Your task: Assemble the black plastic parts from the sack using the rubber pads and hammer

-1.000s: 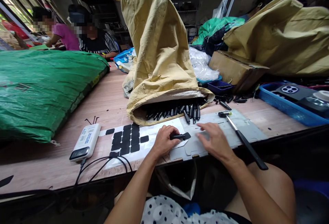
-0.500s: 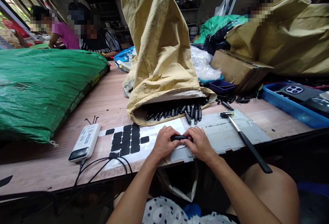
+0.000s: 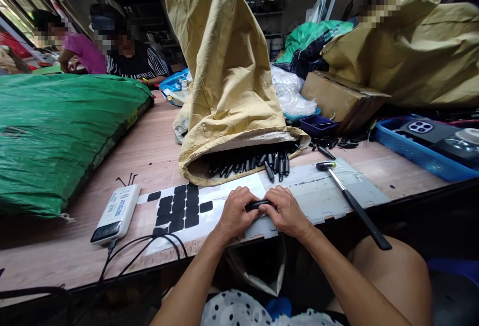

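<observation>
A short black rod-shaped piece (image 3: 258,205) lies crosswise between my two hands over the front edge of the table. My left hand (image 3: 238,208) is closed on its left end, and my right hand (image 3: 286,209) grips the other end, fingers curled over the top. The fingers cover both ends of the piece. Just beyond my hands, a tan sack (image 3: 224,76) opens toward me, with many black cylindrical parts (image 3: 276,163) at its mouth. To the left, a white sheet (image 3: 217,191) carries black rounded-square stickers (image 3: 178,208).
A hammer (image 3: 352,201) lies at right, its handle jutting past the table edge. A white power bank (image 3: 116,213) with black cables (image 3: 145,238) is at left, near a large green sack (image 3: 71,136). A blue tray (image 3: 419,146) stands far right. Two people sit across the table.
The black piece stays in both hands and is now slightly tilted, its right end higher. My view has shifted a little to the right.
</observation>
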`<action>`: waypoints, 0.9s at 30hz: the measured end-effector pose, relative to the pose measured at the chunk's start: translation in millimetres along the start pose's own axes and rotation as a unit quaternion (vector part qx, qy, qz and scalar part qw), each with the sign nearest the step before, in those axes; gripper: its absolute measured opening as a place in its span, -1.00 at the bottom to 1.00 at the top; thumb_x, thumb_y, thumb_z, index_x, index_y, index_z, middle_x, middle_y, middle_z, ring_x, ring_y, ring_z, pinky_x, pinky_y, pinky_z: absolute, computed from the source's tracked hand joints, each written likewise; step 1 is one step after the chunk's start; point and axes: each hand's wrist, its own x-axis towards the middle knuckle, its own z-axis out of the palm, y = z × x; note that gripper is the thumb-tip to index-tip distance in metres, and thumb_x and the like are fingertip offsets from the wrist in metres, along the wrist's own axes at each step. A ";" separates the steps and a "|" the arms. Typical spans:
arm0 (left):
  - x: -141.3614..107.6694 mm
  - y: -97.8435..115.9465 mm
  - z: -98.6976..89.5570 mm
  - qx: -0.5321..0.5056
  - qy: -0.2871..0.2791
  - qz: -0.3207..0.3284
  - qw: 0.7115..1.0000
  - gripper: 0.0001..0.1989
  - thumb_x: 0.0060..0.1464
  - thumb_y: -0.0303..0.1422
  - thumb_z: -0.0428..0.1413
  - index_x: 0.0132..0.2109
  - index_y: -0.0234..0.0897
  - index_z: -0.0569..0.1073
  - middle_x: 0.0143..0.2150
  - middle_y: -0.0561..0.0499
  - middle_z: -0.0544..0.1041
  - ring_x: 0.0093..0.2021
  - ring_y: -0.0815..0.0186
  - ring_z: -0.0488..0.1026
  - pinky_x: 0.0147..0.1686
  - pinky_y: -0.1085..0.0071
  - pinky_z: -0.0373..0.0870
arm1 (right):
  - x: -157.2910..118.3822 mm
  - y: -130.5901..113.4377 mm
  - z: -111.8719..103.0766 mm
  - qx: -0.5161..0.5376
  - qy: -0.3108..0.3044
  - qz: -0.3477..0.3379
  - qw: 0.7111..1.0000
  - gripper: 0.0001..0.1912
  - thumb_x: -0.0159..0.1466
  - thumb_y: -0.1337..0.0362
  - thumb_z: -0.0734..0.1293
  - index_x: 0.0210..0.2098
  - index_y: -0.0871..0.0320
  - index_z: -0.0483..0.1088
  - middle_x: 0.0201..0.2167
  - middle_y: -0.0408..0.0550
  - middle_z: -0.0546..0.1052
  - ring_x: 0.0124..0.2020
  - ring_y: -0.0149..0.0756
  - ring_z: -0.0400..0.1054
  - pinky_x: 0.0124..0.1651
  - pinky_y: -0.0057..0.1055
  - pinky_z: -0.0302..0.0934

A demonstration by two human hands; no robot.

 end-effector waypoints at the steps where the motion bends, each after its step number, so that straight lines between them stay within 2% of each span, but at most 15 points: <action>1: -0.1 0.2 0.3 0.000 -0.004 0.004 1.000 -0.84 0.10 -0.24 0.31 -0.29 -0.24 0.57 -0.36 0.01 0.47 -0.24 0.22 0.36 -0.19 0.29 0.22 | -0.2 0.7 0.0 0.007 0.001 -0.005 1.000 -0.83 0.34 0.26 0.32 -0.39 0.13 0.36 -0.40 -0.08 0.44 -0.26 -0.22 0.20 -0.17 -0.29 0.02; 5: 2.0 -0.3 -1.3 -0.016 -0.007 0.007 1.000 -0.88 0.09 -0.29 0.30 -0.28 -0.23 0.58 -0.35 0.01 0.49 -0.23 0.22 0.37 -0.18 0.29 0.23 | 0.2 -1.4 -2.8 0.032 0.017 -0.009 0.999 -0.78 0.33 0.24 0.33 -0.44 0.13 0.34 -0.44 -0.09 0.42 -0.28 -0.23 0.19 -0.17 -0.28 0.04; 8: 2.5 3.9 -7.0 -0.039 0.000 -0.004 0.999 -0.92 0.07 -0.38 0.29 -0.24 -0.23 0.60 -0.35 0.01 0.50 -0.23 0.23 0.39 -0.19 0.32 0.26 | 0.2 -4.2 -8.1 0.094 0.043 -0.003 0.995 -0.76 0.36 0.17 0.32 -0.42 0.13 0.37 -0.45 -0.11 0.42 -0.29 -0.25 0.23 -0.16 -0.29 0.08; 12: -13.5 32.5 -16.7 -0.048 0.012 -0.010 0.999 -0.87 0.10 -0.42 0.23 -0.17 -0.23 0.61 -0.33 -0.01 0.50 -0.24 0.25 0.41 -0.22 0.36 0.30 | -3.7 -0.8 -13.7 0.232 0.140 0.051 0.961 -0.74 0.40 0.11 0.24 -0.23 0.14 0.45 -0.31 -0.06 0.46 -0.25 -0.27 0.30 -0.17 -0.33 0.18; 14: -30.8 53.5 -16.5 -0.070 -0.032 0.001 0.997 -0.84 0.12 -0.38 0.22 -0.12 -0.21 0.60 -0.30 -0.01 0.53 -0.26 0.28 0.44 -0.23 0.39 0.31 | -6.1 3.1 -13.9 0.283 0.181 0.092 0.937 -0.70 0.41 0.08 0.23 -0.21 0.15 0.46 -0.32 -0.07 0.45 -0.29 -0.29 0.31 -0.22 -0.35 0.18; 17: -61.0 73.1 -2.2 -0.076 -0.146 -0.025 0.986 -0.87 0.08 -0.34 0.24 -0.18 -0.19 0.60 -0.32 0.02 0.57 -0.31 0.30 0.48 -0.30 0.42 0.30 | -7.4 7.4 -12.3 0.315 0.187 0.115 0.923 -0.69 0.39 0.06 0.25 -0.25 0.16 0.48 -0.38 -0.10 0.42 -0.35 -0.32 0.30 -0.27 -0.38 0.16; 20: -86.9 63.6 24.8 -0.018 -0.208 -0.146 0.967 -0.90 0.06 -0.30 0.22 -0.29 -0.21 0.59 -0.35 -0.01 0.59 -0.32 0.24 0.51 -0.34 0.40 0.30 | -6.9 8.5 -10.8 0.311 0.186 0.100 0.927 -0.70 0.38 0.08 0.27 -0.28 0.15 0.49 -0.38 -0.10 0.44 -0.35 -0.33 0.29 -0.26 -0.38 0.17; 21: -93.6 56.0 33.8 0.002 -0.216 -0.192 0.957 -0.87 0.08 -0.28 0.20 -0.27 -0.21 0.60 -0.33 -0.03 0.61 -0.30 0.21 0.54 -0.32 0.39 0.32 | -6.8 8.6 -10.4 0.308 0.189 0.096 0.928 -0.71 0.38 0.09 0.27 -0.29 0.15 0.49 -0.37 -0.10 0.44 -0.34 -0.33 0.30 -0.25 -0.38 0.17; 23: -103.5 41.5 46.8 0.032 -0.223 -0.259 0.939 -0.76 0.11 -0.27 0.16 -0.10 -0.19 0.61 -0.18 -0.08 0.65 -0.17 0.11 0.57 -0.22 0.32 0.38 | -6.9 8.8 -9.5 0.304 0.192 0.094 0.928 -0.73 0.38 0.10 0.28 -0.30 0.14 0.49 -0.36 -0.10 0.46 -0.32 -0.31 0.32 -0.23 -0.38 0.18; 25: -107.2 36.2 49.1 0.048 -0.235 -0.279 0.930 -0.61 0.09 -0.27 0.17 0.08 -0.18 0.56 -0.02 -0.14 0.63 -0.03 0.02 0.56 -0.09 0.24 0.40 | -7.3 9.5 -8.4 0.302 0.195 0.095 0.928 -0.75 0.38 0.12 0.29 -0.29 0.14 0.49 -0.36 -0.10 0.47 -0.30 -0.30 0.33 -0.21 -0.37 0.19; 27: -101.7 43.6 38.4 0.036 -0.263 -0.259 0.929 -0.54 0.04 -0.26 0.21 0.12 -0.18 0.55 -0.01 -0.15 0.63 -0.03 0.01 0.56 -0.09 0.24 0.41 | -7.8 10.4 -7.2 0.301 0.196 0.093 0.929 -0.76 0.37 0.13 0.29 -0.29 0.14 0.50 -0.36 -0.10 0.47 -0.30 -0.30 0.33 -0.21 -0.38 0.19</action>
